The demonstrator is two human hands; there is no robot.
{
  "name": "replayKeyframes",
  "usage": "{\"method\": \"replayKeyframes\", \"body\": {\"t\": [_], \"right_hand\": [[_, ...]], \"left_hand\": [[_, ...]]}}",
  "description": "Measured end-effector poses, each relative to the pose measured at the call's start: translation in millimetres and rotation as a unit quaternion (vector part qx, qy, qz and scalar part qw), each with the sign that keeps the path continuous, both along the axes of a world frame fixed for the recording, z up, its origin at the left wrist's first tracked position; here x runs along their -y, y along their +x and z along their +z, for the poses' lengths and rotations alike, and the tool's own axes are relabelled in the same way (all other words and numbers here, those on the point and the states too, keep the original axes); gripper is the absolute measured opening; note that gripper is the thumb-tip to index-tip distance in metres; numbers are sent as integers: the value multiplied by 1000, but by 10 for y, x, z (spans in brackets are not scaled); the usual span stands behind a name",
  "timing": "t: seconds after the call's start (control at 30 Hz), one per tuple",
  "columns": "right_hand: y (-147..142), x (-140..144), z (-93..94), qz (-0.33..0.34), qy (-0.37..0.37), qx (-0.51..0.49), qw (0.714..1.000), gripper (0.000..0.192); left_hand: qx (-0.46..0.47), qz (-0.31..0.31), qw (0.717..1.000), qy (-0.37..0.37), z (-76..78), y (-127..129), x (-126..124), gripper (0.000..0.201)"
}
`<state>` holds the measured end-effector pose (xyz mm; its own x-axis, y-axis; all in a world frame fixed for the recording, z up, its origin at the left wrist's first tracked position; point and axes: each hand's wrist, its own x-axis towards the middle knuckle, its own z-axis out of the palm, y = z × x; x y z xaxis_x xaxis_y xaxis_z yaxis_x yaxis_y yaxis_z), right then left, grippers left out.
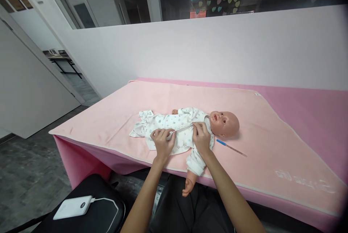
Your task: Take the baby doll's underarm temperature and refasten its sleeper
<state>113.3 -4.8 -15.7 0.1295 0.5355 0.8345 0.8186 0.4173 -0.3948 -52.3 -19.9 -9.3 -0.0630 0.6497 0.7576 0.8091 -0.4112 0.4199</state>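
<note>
A baby doll (223, 123) lies on its back on a pink blanket (114, 117), head to the right, dressed in a white printed romper (176, 122). My left hand (162, 141) pinches the romper's front flap near the doll's belly. My right hand (201, 137) grips the same garment edge near the doll's chest, close to the neck. One doll arm (191, 178) hangs over the table's front edge. A thin thermometer with a blue end (231, 147) lies on the blanket just right of my right hand.
The table is draped in darker pink cloth (312, 102) and backs onto a white partition wall (217, 51). A white power bank with a cable (73, 207) rests on a black bag at lower left. Grey floor and a doorway lie to the left.
</note>
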Motion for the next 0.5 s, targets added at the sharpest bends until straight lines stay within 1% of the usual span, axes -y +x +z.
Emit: {"method": "replayKeyframes", "body": {"t": [0.07, 0.13, 0.2, 0.27, 0.37, 0.5], "right_hand": [[-5, 26, -20, 5, 14, 48, 999, 32], [-19, 56, -32, 47, 18, 120, 992, 34], [-39, 82, -31, 92, 16, 192, 977, 34], [-60, 96, -17, 108, 15, 237, 965, 33], [-84, 98, 11, 102, 15, 249, 963, 27], [-108, 89, 37, 104, 8, 225, 969, 23]], "left_hand": [[-8, -6, 1000, -14, 31, -8, 7, 14], [-31, -35, 998, -30, 59, 8, 14, 18], [-52, -61, 996, -37, 71, 26, 22, 19], [-60, -75, 995, -38, 68, 35, 28, 19], [-52, -75, 995, -32, 57, 32, 33, 19], [-32, -77, 996, -29, 64, 36, 39, 19]]}}
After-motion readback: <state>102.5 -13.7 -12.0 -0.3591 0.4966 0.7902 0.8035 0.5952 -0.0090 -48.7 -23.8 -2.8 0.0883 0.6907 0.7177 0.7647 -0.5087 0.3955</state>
